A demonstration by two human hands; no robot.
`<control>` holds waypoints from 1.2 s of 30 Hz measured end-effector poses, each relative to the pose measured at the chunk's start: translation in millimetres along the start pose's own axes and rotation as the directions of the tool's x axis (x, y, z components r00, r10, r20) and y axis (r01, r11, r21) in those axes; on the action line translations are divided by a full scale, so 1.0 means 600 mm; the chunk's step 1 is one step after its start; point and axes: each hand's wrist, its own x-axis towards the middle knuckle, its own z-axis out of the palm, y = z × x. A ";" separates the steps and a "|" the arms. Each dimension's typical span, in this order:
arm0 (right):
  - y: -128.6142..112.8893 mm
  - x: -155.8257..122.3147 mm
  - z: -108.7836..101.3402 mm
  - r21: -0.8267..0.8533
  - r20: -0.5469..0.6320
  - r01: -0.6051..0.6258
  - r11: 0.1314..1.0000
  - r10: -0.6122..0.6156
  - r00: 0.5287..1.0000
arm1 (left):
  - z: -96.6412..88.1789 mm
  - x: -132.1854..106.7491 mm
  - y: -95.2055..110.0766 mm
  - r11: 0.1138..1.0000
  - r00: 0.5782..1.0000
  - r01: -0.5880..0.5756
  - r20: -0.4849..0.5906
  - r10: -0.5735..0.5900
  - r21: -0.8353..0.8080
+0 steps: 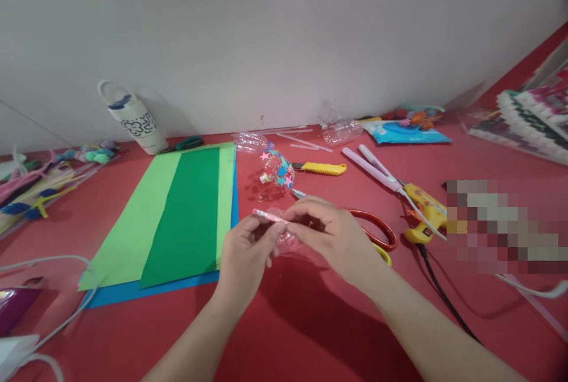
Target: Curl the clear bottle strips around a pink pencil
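My left hand and my right hand meet over the middle of the red table, fingers pinched. Between their fingertips is a thin pinkish strip with a whitish end; its exact kind does not show. A clear plastic piece hangs just under the fingers, partly hidden by them. Beyond the hands lies a clear ball-like plastic piece covered in coloured stars. Scissors with red and yellow handles lie partly behind my right hand, their tip showing past its knuckles.
Green felt sheets lie left, over a blue one. Behind are a yellow box cutter, cut clear bottles and a blue packet. A pink flat iron and yellow glue gun trail cords on the right. A white tumbler stands back left.
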 end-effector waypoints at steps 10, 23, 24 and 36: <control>0.015 -0.005 0.011 -0.191 -0.105 0.175 0.966 -0.198 0.975 | -0.002 0.008 0.000 0.997 0.999 0.025 0.041 -0.022 -0.076; 0.024 -0.009 0.021 -0.240 -0.105 0.273 0.932 -0.305 0.947 | -0.002 0.009 -0.002 0.978 0.992 0.127 0.034 -0.123 -0.163; 0.025 -0.009 0.021 -0.240 -0.107 0.276 0.931 -0.308 0.946 | -0.002 0.009 -0.002 0.977 0.992 0.128 0.030 -0.124 -0.169; 0.026 -0.012 0.024 -0.225 -0.114 0.222 0.949 -0.252 0.961 | -0.004 0.006 -0.005 0.990 0.999 0.049 0.029 -0.046 -0.134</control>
